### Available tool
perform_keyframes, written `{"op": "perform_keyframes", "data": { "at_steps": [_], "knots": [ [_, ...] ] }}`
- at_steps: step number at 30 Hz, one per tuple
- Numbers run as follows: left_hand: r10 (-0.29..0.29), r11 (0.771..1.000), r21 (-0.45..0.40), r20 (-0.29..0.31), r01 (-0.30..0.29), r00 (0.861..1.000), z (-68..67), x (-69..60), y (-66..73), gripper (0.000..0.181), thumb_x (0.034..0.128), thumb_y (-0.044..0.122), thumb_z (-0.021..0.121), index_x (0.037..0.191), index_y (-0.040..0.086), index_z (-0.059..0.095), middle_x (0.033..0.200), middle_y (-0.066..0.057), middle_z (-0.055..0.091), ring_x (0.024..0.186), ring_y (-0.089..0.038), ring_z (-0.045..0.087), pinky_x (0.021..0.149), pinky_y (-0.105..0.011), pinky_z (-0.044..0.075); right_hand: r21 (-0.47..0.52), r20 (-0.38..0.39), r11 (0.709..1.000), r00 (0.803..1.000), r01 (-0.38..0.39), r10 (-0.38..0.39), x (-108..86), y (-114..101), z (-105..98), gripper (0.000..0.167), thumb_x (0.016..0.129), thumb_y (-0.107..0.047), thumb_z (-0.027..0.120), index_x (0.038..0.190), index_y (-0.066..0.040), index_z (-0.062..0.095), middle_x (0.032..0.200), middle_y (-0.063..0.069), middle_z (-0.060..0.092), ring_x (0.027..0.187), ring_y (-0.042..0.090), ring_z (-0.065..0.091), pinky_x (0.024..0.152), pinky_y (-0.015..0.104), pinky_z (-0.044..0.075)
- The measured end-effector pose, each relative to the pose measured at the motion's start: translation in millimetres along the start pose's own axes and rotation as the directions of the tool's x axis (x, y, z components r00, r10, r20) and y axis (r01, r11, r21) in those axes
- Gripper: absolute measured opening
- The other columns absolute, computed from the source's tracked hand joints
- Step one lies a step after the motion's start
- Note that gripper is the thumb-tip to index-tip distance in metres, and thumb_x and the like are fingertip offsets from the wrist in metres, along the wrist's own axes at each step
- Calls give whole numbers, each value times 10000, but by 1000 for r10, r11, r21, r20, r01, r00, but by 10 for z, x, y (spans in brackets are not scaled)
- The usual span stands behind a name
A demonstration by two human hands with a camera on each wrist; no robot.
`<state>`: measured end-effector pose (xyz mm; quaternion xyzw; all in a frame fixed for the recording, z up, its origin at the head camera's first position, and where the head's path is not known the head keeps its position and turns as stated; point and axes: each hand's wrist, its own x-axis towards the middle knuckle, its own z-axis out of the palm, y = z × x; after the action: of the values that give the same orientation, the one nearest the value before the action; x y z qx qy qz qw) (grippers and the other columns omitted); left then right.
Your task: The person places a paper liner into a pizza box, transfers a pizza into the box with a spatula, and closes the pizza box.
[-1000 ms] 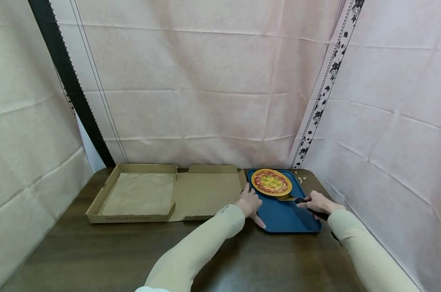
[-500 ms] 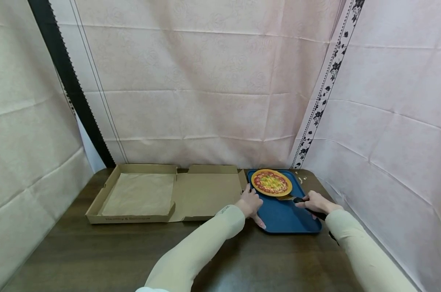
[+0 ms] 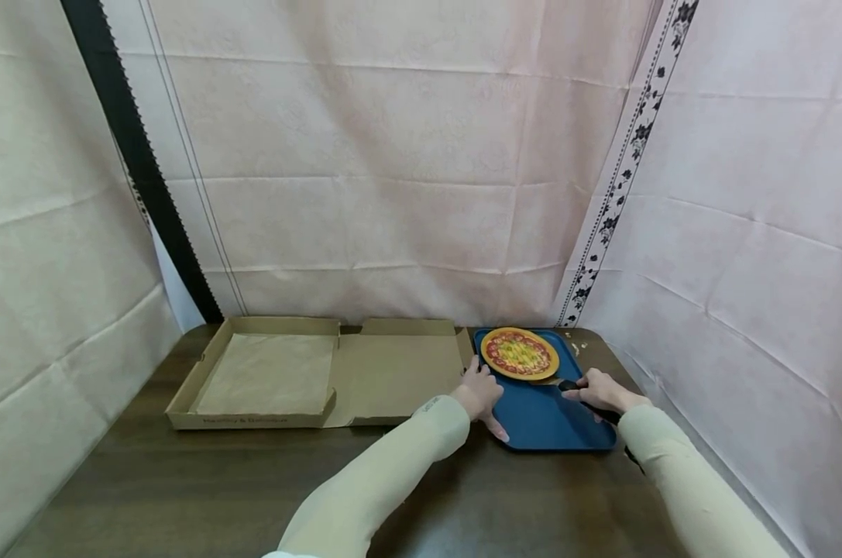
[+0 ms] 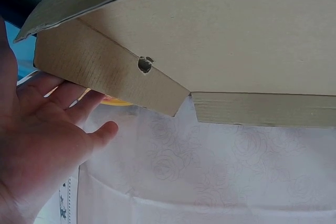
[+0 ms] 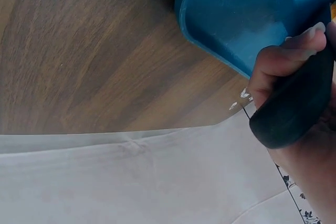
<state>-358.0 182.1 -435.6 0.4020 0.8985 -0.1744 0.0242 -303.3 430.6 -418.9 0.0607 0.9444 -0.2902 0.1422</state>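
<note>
A toy-like pizza (image 3: 520, 353) with a yellow rim lies on the far part of the blue tray (image 3: 546, 422). My right hand (image 3: 597, 390) grips the black handle (image 5: 294, 103) of a pizza server (image 3: 550, 381). The server's blade meets the near edge of the pizza; how far it reaches underneath is hidden. At the tray's left edge my left hand (image 3: 479, 394) rests with fingers spread, thumb toward the near corner. In the left wrist view its fingers (image 4: 68, 95) look extended, beside the cardboard flap.
An open cardboard pizza box (image 3: 253, 419) lined with brown paper (image 3: 267, 372) stands left of the tray, its lid (image 3: 403, 380) folded out toward the tray. Fabric walls (image 3: 393, 194) enclose the back and sides of the wooden table (image 3: 204, 480).
My right hand has shifted slightly left toward the pizza with the server. My left hand stays on the tray's edge. The head view has tilted a little.
</note>
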Motion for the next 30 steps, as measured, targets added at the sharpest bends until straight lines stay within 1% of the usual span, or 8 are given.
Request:
{"op": "perform_keyframes", "data": {
  "at_steps": [6, 11, 14, 16, 20, 24, 28, 30],
  "knots": [
    [-4, 1000, -2, 8, 4, 1000, 23, -10, 32, 953, 591, 904, 519, 1310, 282, 589, 1382, 29, 562, 1415, -245, 371, 1217, -498, 139, 0, -12, 1000, 1000, 21, -21, 25, 6, 39, 295, 960, -260, 595, 869, 13, 660, 493, -17, 454, 412, 105, 474, 471, 263, 453],
    [-13, 1000, 9, 9, 13, 1000, 34, -1, 28, 952, 584, 912, 513, 1297, 287, 596, 1377, 36, 564, 1414, -237, 373, 1218, -496, 140, -8, -19, 999, 999, 41, -41, 60, 7, 51, 292, 957, -259, 596, 894, 18, 664, 484, -18, 460, 404, 104, 480, 466, 262, 443],
    [-17, 1000, 12, 10, 17, 1000, 27, 3, 23, 935, 584, 912, 515, 1273, 287, 610, 1371, 41, 567, 1410, -231, 377, 1217, -496, 147, -10, -42, 998, 998, 55, -55, 92, 33, 85, 302, 958, -256, 592, 904, 35, 656, 486, -21, 448, 396, 101, 474, 460, 261, 445],
    [-18, 1000, 9, 8, 18, 1000, 20, 4, 23, 927, 586, 910, 513, 1262, 284, 617, 1372, 39, 568, 1411, -234, 378, 1215, -498, 150, -14, -80, 998, 995, 67, -68, 106, 64, 131, 296, 956, -251, 591, 898, 34, 648, 502, -16, 438, 392, 106, 466, 452, 264, 447],
    [-24, 1000, -2, 26, 24, 999, 8, -12, 27, 909, 598, 901, 517, 1256, 282, 621, 1391, 36, 557, 1433, -236, 352, 1218, -500, 138, -75, -172, 991, 977, 115, -126, 108, 153, 272, 282, 959, -261, 579, 856, -2, 621, 558, 6, 440, 420, 125, 482, 449, 274, 444],
    [-25, 1000, 3, 39, 25, 999, -3, -31, 31, 931, 608, 897, 512, 1306, 286, 592, 1415, 36, 538, 1451, -242, 324, 1220, -501, 129, -134, -252, 982, 953, 136, -166, 102, 231, 400, 289, 961, -281, 578, 791, -47, 586, 571, 19, 465, 463, 141, 481, 463, 267, 401],
    [-34, 999, 15, 42, 33, 999, -15, -40, 41, 941, 611, 901, 501, 1332, 300, 569, 1432, 45, 522, 1458, -244, 311, 1222, -494, 121, -165, -325, 975, 926, 147, -194, 105, 261, 444, 287, 950, -285, 591, 781, -53, 587, 568, 20, 463, 491, 154, 446, 484, 274, 354],
    [-41, 999, 17, 48, 40, 998, -21, -42, 46, 930, 619, 901, 497, 1334, 310, 566, 1433, 54, 519, 1459, -240, 307, 1224, -489, 116, -171, -342, 974, 918, 147, -199, 106, 262, 446, 284, 947, -287, 592, 793, -48, 593, 575, 23, 463, 500, 156, 444, 491, 278, 350]
  ]
}}
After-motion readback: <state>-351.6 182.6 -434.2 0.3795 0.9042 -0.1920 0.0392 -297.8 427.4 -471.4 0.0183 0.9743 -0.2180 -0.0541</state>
